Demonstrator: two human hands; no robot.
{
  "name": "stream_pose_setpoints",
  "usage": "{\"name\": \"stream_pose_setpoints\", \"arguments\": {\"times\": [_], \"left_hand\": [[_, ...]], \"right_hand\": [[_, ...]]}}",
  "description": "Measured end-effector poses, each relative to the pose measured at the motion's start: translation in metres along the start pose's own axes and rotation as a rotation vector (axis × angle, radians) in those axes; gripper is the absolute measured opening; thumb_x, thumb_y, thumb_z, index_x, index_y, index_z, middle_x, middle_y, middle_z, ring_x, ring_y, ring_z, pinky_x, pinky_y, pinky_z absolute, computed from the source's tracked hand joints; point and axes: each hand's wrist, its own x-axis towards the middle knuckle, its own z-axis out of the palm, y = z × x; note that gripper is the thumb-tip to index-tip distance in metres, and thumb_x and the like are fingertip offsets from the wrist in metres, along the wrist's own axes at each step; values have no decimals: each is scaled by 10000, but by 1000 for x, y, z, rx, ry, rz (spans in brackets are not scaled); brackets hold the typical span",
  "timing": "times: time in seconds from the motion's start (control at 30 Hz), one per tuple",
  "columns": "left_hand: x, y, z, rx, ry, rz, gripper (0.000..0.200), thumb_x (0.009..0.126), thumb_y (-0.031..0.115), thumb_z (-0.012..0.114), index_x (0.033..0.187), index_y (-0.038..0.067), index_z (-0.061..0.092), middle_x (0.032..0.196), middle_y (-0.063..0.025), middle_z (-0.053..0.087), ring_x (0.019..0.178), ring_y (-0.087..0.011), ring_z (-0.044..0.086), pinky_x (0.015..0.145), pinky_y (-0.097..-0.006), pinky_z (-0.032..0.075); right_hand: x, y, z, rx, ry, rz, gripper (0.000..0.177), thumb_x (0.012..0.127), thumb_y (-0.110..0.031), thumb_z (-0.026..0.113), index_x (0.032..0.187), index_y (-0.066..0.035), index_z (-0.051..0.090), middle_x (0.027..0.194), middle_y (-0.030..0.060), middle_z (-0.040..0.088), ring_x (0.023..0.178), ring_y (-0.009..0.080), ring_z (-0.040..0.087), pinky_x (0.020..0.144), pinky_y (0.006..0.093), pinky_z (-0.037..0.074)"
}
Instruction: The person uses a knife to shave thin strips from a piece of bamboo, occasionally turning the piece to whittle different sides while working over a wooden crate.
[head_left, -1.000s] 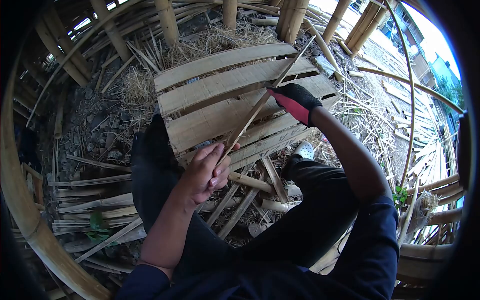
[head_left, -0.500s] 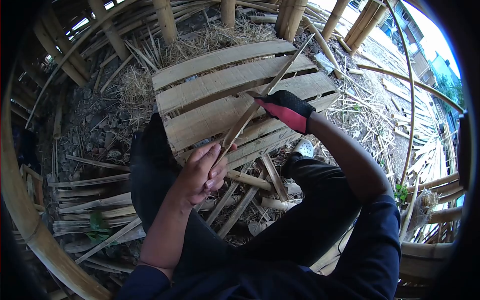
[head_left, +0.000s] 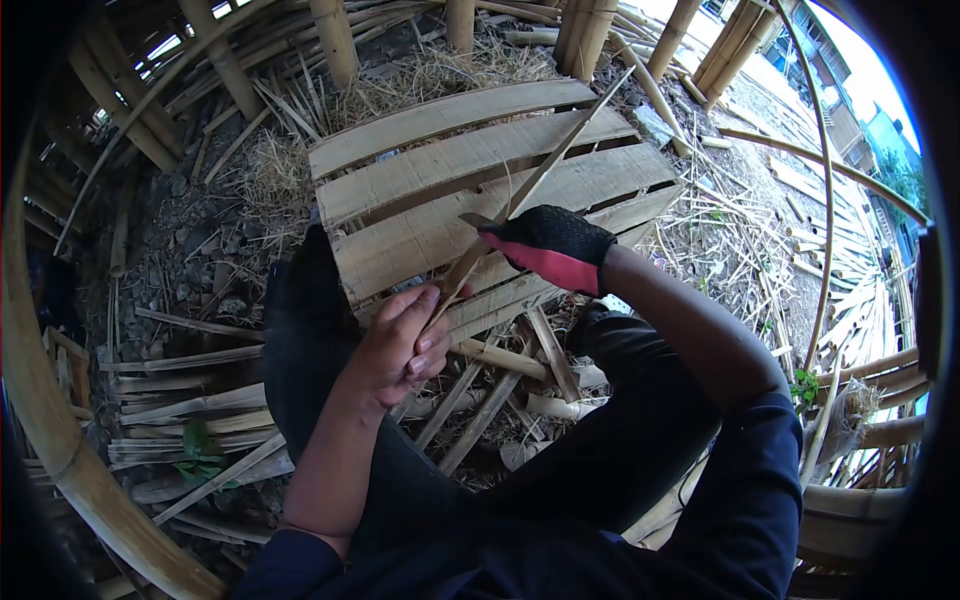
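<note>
My bare left hand (head_left: 408, 340) is closed around the lower end of a long bamboo strip (head_left: 553, 160), which slants up and away to the right over a slatted wooden table (head_left: 410, 187). My right hand (head_left: 555, 248), in a black and pink glove, is closed around a knife whose short blade (head_left: 474, 220) sticks out on the left side and crosses the strip. The knife's handle is hidden inside the glove. A thin curled sliver rises from the strip just above the glove.
Bamboo poles (head_left: 333, 42) stand behind the table. Split bamboo pieces (head_left: 190, 405) are piled at the left, and dry shavings (head_left: 280, 170) cover the ground. A large curved bamboo pole (head_left: 75, 470) runs along the left edge. More cut bamboo (head_left: 850, 310) lies at the right.
My right hand has slid with the knife down along the strip, closer to my left hand. A thin curl now shows above the glove. The left hand has barely moved.
</note>
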Motion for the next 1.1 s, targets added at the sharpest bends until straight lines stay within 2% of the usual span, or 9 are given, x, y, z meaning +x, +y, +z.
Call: {"name": "stream_pose_setpoints", "arguments": {"times": [0.47,0.6,0.77,0.8,0.9,0.93,1.03,1.07,1.1], "left_hand": [[0,-4,4,54,14,16,400,1090,295,400,1286,-31,521,560,64,355,376,-13,305,354,-178,254],[0,-4,4,55,-12,21,387,1091,285,396,1290,-20,523,561,65,356,375,-13,306,354,-179,253],[5,-10,6,58,40,11,365,1089,305,396,1279,22,527,591,52,401,386,-26,338,359,-191,278],[7,-8,3,14,35,7,368,1089,308,397,1284,25,529,593,54,401,389,-24,337,360,-189,276],[9,-1,0,-66,12,-17,375,1088,296,398,1303,17,524,588,65,385,391,-17,328,356,-181,267],[8,1,4,-60,-2,-17,375,1087,279,397,1310,2,516,577,70,369,387,-13,323,350,-177,263],[5,-1,6,-14,-33,-7,387,1086,272,399,1317,-19,506,566,75,352,382,-8,313,344,-174,258],[4,-1,5,6,-38,-2,392,1087,277,400,1317,-23,505,566,75,351,381,-7,311,344,-174,258],[4,-1,3,6,-37,4,396,1087,280,401,1317,-25,504,566,75,351,381,-7,309,344,-175,257]], "right_hand": [[-8,-19,-3,60,-106,54,585,1048,-501,337,985,-35,686,750,222,626,791,393,625,792,455,482],[-4,0,14,218,29,-121,506,1043,-482,415,1075,-44,666,666,117,563,680,245,590,689,366,470],[-8,-26,15,804,-273,323,538,1023,-512,487,1109,-11,662,680,-12,496,619,80,455,594,265,393],[-12,-44,2,583,-211,258,548,1017,-511,509,1105,10,651,667,-18,470,622,84,450,591,261,390],[-6,-34,2,672,-165,255,549,1021,-503,507,1065,23,657,658,-10,468,626,93,465,599,271,403],[-9,-19,3,542,-111,-24,485,1041,-456,491,1101,-3,654,686,-6,483,628,97,463,600,273,405],[-13,-12,-11,147,59,-360,413,1068,-385,449,1263,-68,628,724,-10,481,632,91,438,599,268,397],[-13,-16,-21,604,-121,236,413,1075,-302,436,1449,-141,507,756,-11,469,635,88,423,591,264,384],[-22,-10,-23,499,-1,-49,413,1068,-321,456,1428,-145,555,715,-29,458,604,84,407,563,257,353]]}}
